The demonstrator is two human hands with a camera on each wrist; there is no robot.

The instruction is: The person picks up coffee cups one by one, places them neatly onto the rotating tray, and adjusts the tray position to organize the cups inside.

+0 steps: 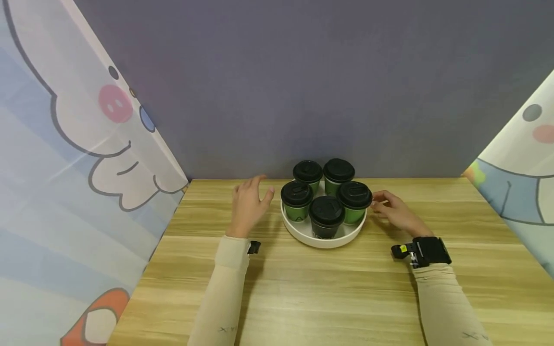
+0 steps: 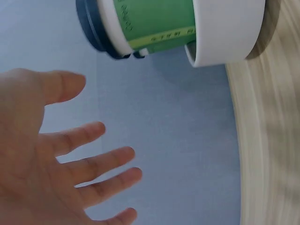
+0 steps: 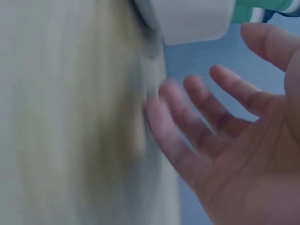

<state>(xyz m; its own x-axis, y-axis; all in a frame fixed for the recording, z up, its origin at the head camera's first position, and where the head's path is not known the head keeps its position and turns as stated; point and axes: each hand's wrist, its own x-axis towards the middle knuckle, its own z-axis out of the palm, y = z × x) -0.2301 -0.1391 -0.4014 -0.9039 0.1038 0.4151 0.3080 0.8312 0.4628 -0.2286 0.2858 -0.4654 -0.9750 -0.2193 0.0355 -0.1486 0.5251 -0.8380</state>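
Note:
Several lidded paper coffee cups stand upright in a round white tray (image 1: pixel 322 243) on the table. Most are green, like the cup at the left (image 1: pixel 296 213); the front cup (image 1: pixel 324 229) is dark, and all the lids are black. To the left of the tray my left hand (image 1: pixel 249 204) hovers with spread fingers and holds nothing. In the left wrist view a gap separates it from the green cup (image 2: pixel 157 23). My right hand (image 1: pixel 397 211) is just right of the tray, its fingers loosely bent and nothing in them. The right wrist view shows its fingertips (image 3: pixel 171 91) near the tray wall (image 3: pixel 194 21).
The wood-grain table (image 1: pixel 329 298) extends in front of the tray and to both sides. A grey wall (image 1: pixel 320 86) rises right behind the cups. Cartoon-printed sheets flank the table at the left (image 1: pixel 65 168) and right (image 1: pixel 528 163).

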